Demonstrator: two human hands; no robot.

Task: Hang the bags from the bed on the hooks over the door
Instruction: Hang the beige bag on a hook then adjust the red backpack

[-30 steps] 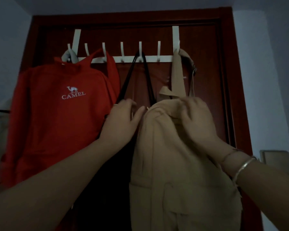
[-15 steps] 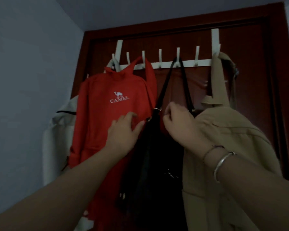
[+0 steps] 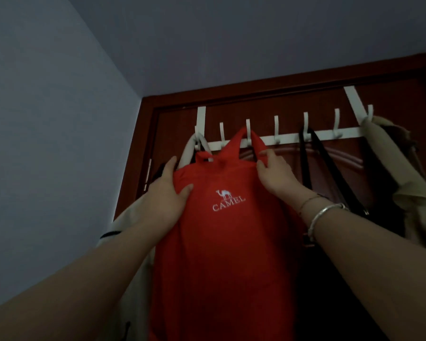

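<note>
bare hooks (image 3: pixel 276 130) between red bag (image 3: pixel 221 242), black straps (image 3: pixel 330 168)

The red bag (image 3: pixel 221 254) runs off the frame at 6 o'clock and covers most of the white bag (image 3: pixel 130 232) at 9 o'clock, while the beige bag (image 3: pixel 408 188) is cut off at 3 o'clock and the black bag's (image 3: pixel 330 173) body is lost in shadow.

The red bag (image 3: pixel 221 242) carries the one readable mark: the word "CAMEL" in white capitals on its front, with a small white camel figure printed just above the lettering.
</note>
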